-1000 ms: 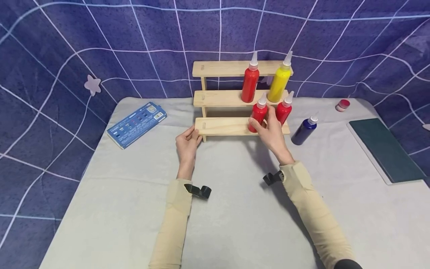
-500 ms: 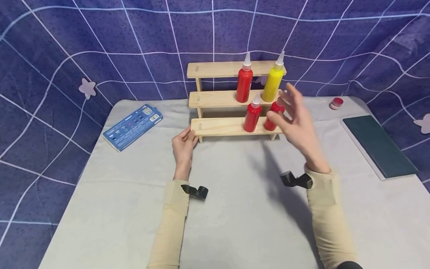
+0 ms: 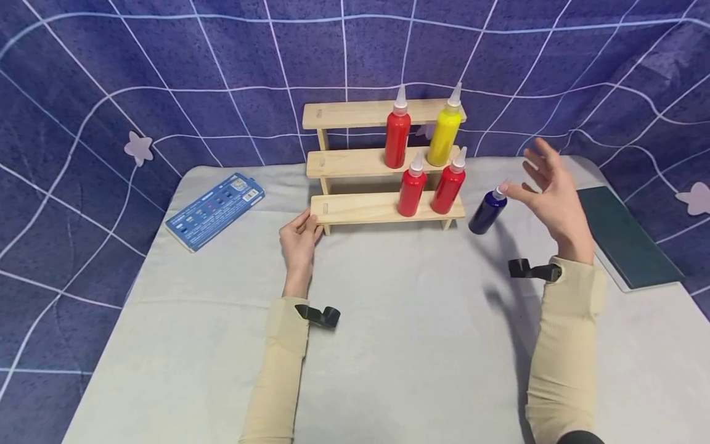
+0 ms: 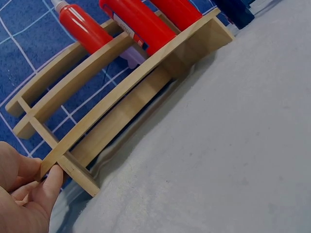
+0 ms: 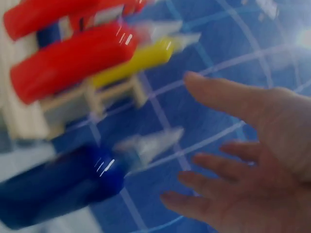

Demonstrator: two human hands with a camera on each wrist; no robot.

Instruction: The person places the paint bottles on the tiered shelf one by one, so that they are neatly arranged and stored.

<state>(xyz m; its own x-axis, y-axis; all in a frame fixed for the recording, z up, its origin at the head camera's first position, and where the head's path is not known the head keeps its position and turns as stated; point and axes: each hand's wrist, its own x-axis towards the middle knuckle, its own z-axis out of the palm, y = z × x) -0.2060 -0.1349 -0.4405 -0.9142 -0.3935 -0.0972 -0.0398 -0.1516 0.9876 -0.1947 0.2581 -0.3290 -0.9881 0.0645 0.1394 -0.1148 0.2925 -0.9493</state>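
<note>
A three-step wooden rack [image 3: 355, 208] stands at the back of the table. My left hand [image 3: 298, 243] pinches the left end of its lowest step between thumb and fingers, as the left wrist view [image 4: 29, 191] also shows. On that step stand two red squeeze bottles, one red bottle [image 3: 412, 192] left of another red bottle [image 3: 448, 190]. The middle step bears a red bottle [image 3: 397, 139] and a yellow bottle [image 3: 444, 135]. My right hand [image 3: 554, 200] is empty with spread fingers, its thumb overlapping the nozzle of a dark blue bottle [image 3: 487, 213] on the table.
A blue printed box [image 3: 215, 211] lies at the left of the table. At the right lies a dark green flat pad [image 3: 629, 237], partly behind my right hand. A blue grid-patterned cloth [image 3: 222, 55] hangs behind the table.
My right hand has let go of the front red bottle, which stays on the lowest step, and has moved right to the blue bottle. The left hand still holds the rack's end.
</note>
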